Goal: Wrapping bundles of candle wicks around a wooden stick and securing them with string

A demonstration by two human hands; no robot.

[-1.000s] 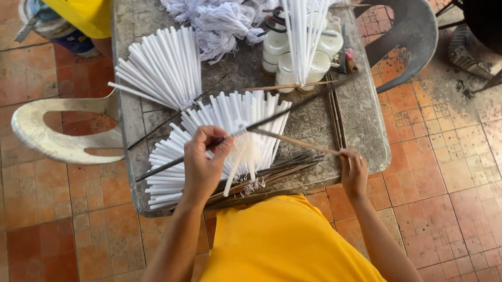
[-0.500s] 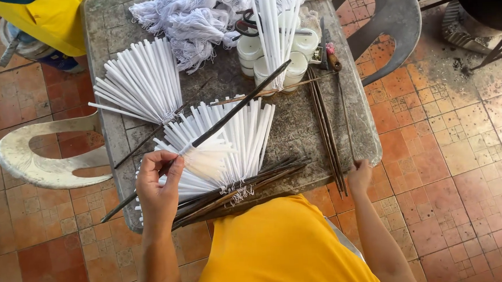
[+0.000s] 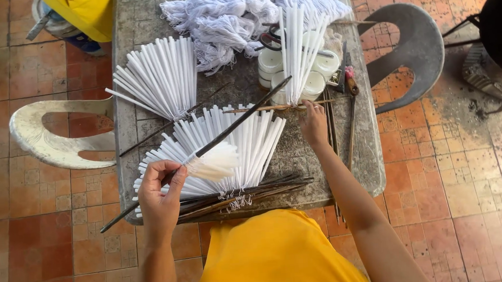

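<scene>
The left hand (image 3: 159, 197) pinched a long dark stick (image 3: 206, 152) that slanted across the table (image 3: 372, 169), a white fringed tuft (image 3: 215, 163) at its grip, over a fan (image 3: 234, 145) of white strips. The right hand (image 3: 313, 123) grasped a thin tan stick (image 3: 261, 108) beside the cups (image 3: 269, 60).

Yellow short-sleeved shirt, bare forearms, no gloves or rings.

Terracotta tile floor (image 3: 464, 164), 2 chairs.
</scene>
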